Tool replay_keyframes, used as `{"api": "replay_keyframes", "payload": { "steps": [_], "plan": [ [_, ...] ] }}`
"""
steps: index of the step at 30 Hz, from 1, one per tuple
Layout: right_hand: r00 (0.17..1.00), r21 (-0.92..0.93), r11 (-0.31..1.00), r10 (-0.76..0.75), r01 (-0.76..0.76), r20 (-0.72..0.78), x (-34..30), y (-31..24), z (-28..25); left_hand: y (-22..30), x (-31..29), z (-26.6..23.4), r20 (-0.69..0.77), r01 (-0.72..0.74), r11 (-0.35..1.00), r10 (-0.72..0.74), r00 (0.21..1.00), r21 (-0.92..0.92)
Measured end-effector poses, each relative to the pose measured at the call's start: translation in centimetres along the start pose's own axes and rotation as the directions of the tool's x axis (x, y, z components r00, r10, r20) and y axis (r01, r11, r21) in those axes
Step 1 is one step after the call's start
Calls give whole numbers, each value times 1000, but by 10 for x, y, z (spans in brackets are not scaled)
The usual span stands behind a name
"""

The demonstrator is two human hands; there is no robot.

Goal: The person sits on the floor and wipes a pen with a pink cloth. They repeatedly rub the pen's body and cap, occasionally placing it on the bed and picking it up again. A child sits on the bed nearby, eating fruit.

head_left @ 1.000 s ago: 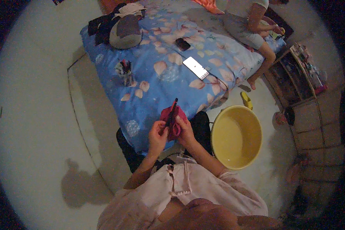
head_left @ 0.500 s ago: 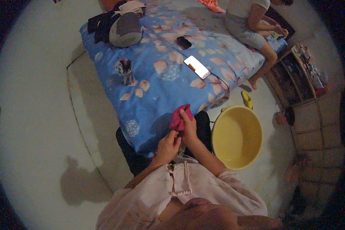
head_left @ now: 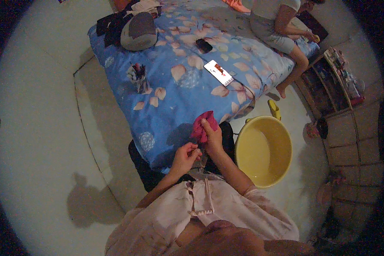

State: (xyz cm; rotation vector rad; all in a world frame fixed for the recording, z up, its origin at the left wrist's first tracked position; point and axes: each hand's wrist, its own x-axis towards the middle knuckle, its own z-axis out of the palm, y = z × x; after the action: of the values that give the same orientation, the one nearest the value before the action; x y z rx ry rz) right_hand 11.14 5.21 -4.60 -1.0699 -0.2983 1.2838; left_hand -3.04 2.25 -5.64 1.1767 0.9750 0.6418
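Observation:
A crumpled magenta-pink cloth [head_left: 203, 124] is gripped in my right hand [head_left: 213, 138], thumb pressed on top of it, over the near corner of the bed. My left hand [head_left: 185, 158] is just below and to the left, a small gap away from the cloth. Its fingers curl in toward the thumb in a pinch, and anything between them is too small to make out. Beneath both hands are my dark-clothed knees and the blue flowered bedsheet [head_left: 175, 106].
On the bed lie a lit phone [head_left: 218, 73], a dark object [head_left: 204, 45], a clear holder of slim items [head_left: 137, 78] and a grey-white cap [head_left: 139, 32]. A yellow basin [head_left: 264, 151] and yellow slipper [head_left: 274, 110] stand right. Another person [head_left: 281, 30] sits far right, near a shelf [head_left: 328, 85].
My left hand has drawn slightly down and left, away from the cloth. My right hand has shifted a little up and right with it. The phone's screen picture differs.

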Motion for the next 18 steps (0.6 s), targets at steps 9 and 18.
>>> {"api": "replay_keyframes", "payload": {
  "steps": [9,18],
  "plan": [
    [997,-45,999,-29,26,-69,-5,15,10,22,-7,3,-143,-181,718,366,919,672],
    [998,-184,983,-24,12,-66,-14,28,8,5,-5,-1,-183,-131,706,351,918,696]
  ]
}}
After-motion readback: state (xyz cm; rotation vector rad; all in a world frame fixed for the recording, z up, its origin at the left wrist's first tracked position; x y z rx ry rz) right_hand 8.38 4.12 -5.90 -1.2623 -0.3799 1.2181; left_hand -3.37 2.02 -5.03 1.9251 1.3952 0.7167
